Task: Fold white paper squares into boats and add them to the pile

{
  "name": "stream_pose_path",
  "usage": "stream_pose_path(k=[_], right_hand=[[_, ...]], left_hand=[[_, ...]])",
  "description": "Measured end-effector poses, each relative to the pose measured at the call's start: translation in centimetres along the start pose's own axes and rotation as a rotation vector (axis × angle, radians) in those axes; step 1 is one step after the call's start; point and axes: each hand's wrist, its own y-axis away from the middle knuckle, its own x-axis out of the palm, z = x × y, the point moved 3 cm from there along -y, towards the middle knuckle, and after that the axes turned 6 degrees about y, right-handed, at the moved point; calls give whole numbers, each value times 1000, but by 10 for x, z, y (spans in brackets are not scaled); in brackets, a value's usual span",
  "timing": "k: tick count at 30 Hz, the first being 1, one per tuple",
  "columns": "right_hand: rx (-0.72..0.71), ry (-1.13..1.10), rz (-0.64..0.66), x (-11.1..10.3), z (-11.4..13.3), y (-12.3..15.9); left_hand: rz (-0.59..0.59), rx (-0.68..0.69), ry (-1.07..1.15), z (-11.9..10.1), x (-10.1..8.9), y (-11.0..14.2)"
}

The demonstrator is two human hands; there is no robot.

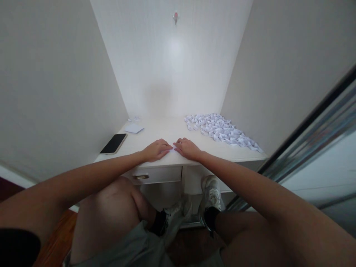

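White paper [172, 149] barely visible between hands [188, 149]

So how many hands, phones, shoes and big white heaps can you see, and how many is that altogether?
Hands: 2
Phone: 1
Shoes: 2
Big white heap: 1
Total: 6

Paper [172, 149] between hands [157, 150], phone [114, 144] left

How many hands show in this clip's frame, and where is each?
2. The left hand and right hand are side by side near the desk's front edge, fingertips at a small white paper piece. No other hands show.
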Motion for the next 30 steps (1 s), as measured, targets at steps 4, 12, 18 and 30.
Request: stream_pose_path(k=[4,12,18,30], right_hand=[[108,-43,47,-9,0,-8],[156,-94,307,-20,-5,-45],[97,-49,453,-8,-10,-81],[95,-239,411,-3,-27,-77]], left_hand=[[6,4,-6,-2,-4,-1],[27,-6,13,-2,2,-4],[35,-26,19,6,4,-5],[16,-228,-204,-19,16,-21]])
